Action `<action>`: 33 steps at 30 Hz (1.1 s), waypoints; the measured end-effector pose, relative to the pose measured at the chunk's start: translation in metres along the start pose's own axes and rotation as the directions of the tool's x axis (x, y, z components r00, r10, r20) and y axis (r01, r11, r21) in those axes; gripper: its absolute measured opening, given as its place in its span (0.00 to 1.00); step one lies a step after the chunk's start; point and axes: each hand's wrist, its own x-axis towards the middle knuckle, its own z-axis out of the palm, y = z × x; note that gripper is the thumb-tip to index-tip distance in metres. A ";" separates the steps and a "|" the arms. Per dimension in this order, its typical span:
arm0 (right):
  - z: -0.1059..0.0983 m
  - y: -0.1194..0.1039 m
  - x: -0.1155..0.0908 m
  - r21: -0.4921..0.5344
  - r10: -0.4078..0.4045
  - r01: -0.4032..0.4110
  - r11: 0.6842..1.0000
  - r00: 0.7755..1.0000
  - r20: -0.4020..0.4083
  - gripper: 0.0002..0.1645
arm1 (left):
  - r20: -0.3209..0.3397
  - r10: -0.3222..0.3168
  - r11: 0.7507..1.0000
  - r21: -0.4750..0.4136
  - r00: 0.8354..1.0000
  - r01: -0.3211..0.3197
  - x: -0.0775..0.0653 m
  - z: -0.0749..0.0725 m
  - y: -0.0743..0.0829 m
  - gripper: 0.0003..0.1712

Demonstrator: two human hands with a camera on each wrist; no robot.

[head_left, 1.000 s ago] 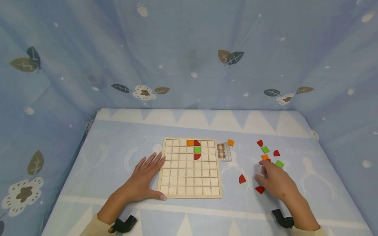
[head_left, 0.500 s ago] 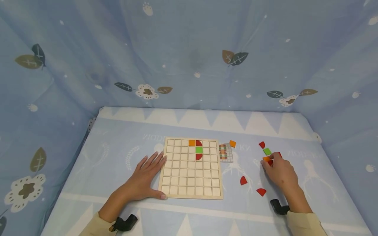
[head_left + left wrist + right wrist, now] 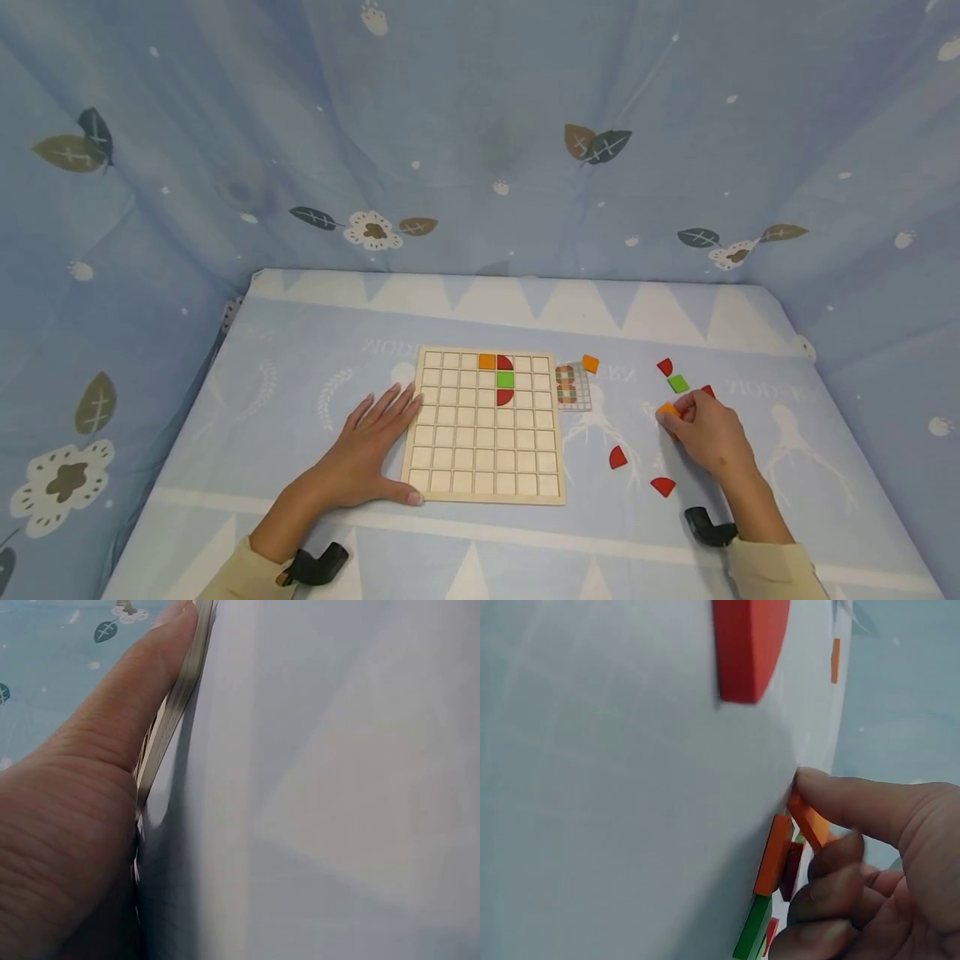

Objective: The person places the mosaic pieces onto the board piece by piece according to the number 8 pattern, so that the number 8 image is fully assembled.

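The pale gridded board [image 3: 465, 437] lies flat, the left hand [image 3: 367, 458] touching its nine o'clock edge; an orange square [image 3: 487, 362], a green square [image 3: 506, 379] and two red quarter-circles [image 3: 505, 397] sit in cells near twelve; at three o'clock, the right hand [image 3: 712, 437] pinches an orange tile [image 3: 667, 409].

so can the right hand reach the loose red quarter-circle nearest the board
Probably yes: nothing lies between the right hand and that red quarter-circle, though the hand pinches an orange square tile.
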 end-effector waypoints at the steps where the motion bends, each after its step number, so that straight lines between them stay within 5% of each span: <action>1: 0.000 -0.001 -0.001 0.004 -0.015 0.015 1.000 1.000 -0.009 0.17 | 0.000 0.000 1.000 -0.003 1.000 0.000 0.000 0.000 0.000 0.80; 6: 0.002 -0.012 -0.002 -0.009 -0.117 0.116 0.993 0.991 -0.060 0.10 | 0.001 -0.002 1.000 -0.005 1.000 0.002 0.000 -0.001 0.002 0.80; 12: 0.006 -0.057 0.002 -0.021 -0.262 0.262 0.965 0.965 -0.031 0.07 | -0.004 0.002 1.000 -0.002 1.000 -0.002 -0.001 -0.001 0.001 0.80; 23: 0.049 -0.160 0.022 0.035 -0.557 0.557 0.830 0.821 0.125 0.04 | -0.006 0.008 1.000 -0.009 1.000 -0.008 -0.001 -0.001 0.000 0.80; 29: 0.072 -0.189 0.035 0.079 -0.633 0.635 0.768 0.736 0.241 0.07 | -0.004 0.014 1.000 -0.011 1.000 -0.014 -0.001 -0.002 0.000 0.80; 33: 0.082 -0.198 0.043 0.085 -0.644 0.650 0.755 0.712 0.280 0.08 | -0.006 0.013 1.000 -0.013 1.000 -0.013 -0.001 -0.003 0.000 0.80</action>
